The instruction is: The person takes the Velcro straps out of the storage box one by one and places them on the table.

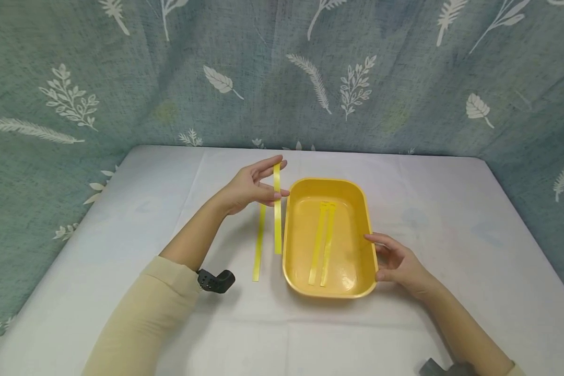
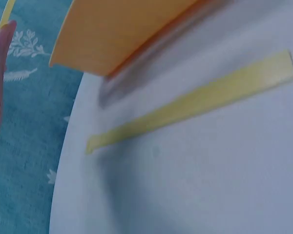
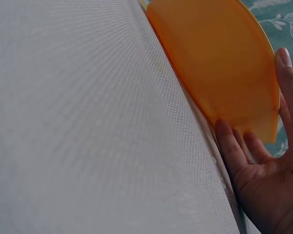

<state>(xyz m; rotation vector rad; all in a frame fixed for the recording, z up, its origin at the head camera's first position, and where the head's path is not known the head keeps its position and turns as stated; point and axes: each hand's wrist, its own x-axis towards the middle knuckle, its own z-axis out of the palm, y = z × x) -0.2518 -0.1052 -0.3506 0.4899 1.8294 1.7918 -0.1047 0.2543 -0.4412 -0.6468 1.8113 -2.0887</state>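
My left hand point(image 1: 252, 188) pinches a narrow flat yellow strip point(image 1: 278, 224), which hangs just left of the tray. Another yellow strip point(image 2: 200, 105) lies on the table below that hand; a small hooked tab shows at its far end in the left wrist view. Inside the deep yellow tray point(image 1: 291, 243), two similar strips point(image 1: 328, 245) lie side by side, tabs toward the back. With one finger over the rim and others against the outer wall, my right hand point(image 1: 401, 266) holds the tray's right side. The right wrist view shows those fingers point(image 3: 229, 141) on the wall.
A white cloth point(image 1: 244, 339) covers the table. Behind it hangs a blue-green curtain point(image 1: 263, 78) with white leaf prints. Dark wrist-camera mounts point(image 1: 216, 281) show at both wrists.
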